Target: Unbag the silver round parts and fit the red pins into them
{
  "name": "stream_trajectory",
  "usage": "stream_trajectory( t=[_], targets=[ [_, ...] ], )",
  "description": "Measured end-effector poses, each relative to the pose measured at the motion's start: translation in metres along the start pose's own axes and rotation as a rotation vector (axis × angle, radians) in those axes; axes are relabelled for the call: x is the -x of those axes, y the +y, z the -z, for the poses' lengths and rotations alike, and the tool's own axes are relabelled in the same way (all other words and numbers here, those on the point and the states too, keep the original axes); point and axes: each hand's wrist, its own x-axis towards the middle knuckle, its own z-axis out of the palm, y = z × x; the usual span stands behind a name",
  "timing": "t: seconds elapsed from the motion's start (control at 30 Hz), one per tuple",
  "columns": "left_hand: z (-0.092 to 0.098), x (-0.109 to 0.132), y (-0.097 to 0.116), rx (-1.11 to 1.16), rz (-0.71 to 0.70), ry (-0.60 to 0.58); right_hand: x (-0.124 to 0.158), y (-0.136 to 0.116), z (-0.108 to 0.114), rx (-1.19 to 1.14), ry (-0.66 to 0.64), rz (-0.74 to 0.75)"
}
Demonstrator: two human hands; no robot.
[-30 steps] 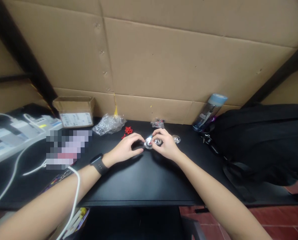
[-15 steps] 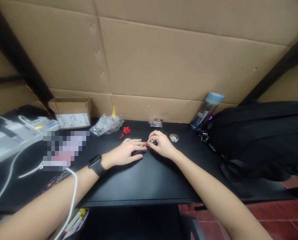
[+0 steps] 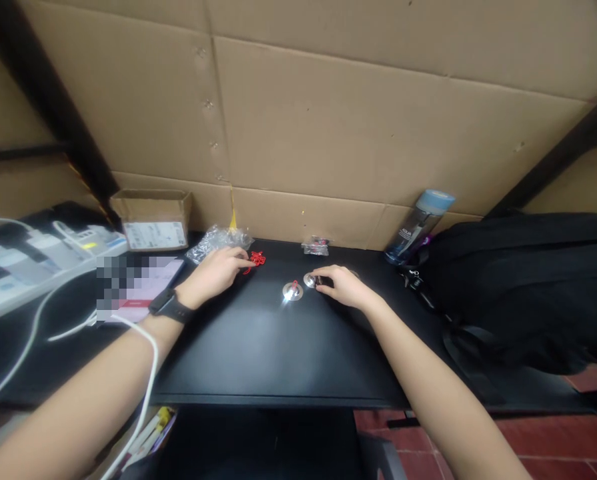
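Observation:
My left hand (image 3: 217,275), with a black watch on the wrist, reaches to the small pile of red cords (image 3: 258,258). Its fingers are apart, and one fingertip touches or covers the near edge of the cords. To the right, my right hand (image 3: 347,287) pinches the edge of a small shiny domed metal disc (image 3: 309,281) between thumb and fingers. Just left of it, a second metal disc (image 3: 293,292) with a red cord loop at its centre lies on the black table (image 3: 258,353), reflecting bright light.
A crumpled clear plastic bag (image 3: 213,241) and a cardboard box (image 3: 153,223) stand at the back left. A small clear packet (image 3: 316,246) lies at the back. A bottle (image 3: 418,227) and black backpack (image 3: 523,287) are right; a power strip (image 3: 43,267) and white cable (image 3: 153,360) left.
My hands have come apart. The left moved left to the red cords, leaving the disc with the red loop on the table. The right moved slightly right and now grips another disc.

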Motion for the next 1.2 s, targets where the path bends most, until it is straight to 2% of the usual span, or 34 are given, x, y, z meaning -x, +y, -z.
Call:
stream_trajectory(
  t=[0.17, 0.33, 0.6, 0.7, 0.83, 1.0, 1.2],
  targets=[
    [-0.004, -0.001, -0.002, 0.006, 0.019, 0.005, -0.003, -0.003, -0.002, -0.009, 0.025, -0.016],
    [-0.001, -0.001, 0.0, 0.019, 0.05, 0.018, -0.004, -0.005, -0.007, -0.017, 0.047, -0.029],
    [-0.002, -0.003, 0.017, -0.034, 0.061, 0.011, -0.005, -0.013, -0.006, 0.066, 0.018, 0.02],
    [-0.003, -0.003, 0.023, -0.006, 0.08, 0.007, -0.005, -0.017, -0.007, 0.11, 0.059, -0.015],
    [-0.004, -0.003, 0.026, 0.038, 0.087, -0.001, -0.008, -0.019, -0.009, 0.151, 0.113, -0.077],
    [-0.008, -0.003, 0.027, 0.025, 0.091, -0.016, -0.008, -0.021, -0.008, 0.152, 0.093, -0.035],
    [-0.011, -0.008, 0.049, 0.221, 0.066, 0.046, -0.009, -0.023, -0.007, 0.19, 0.171, -0.148]
  ],
)
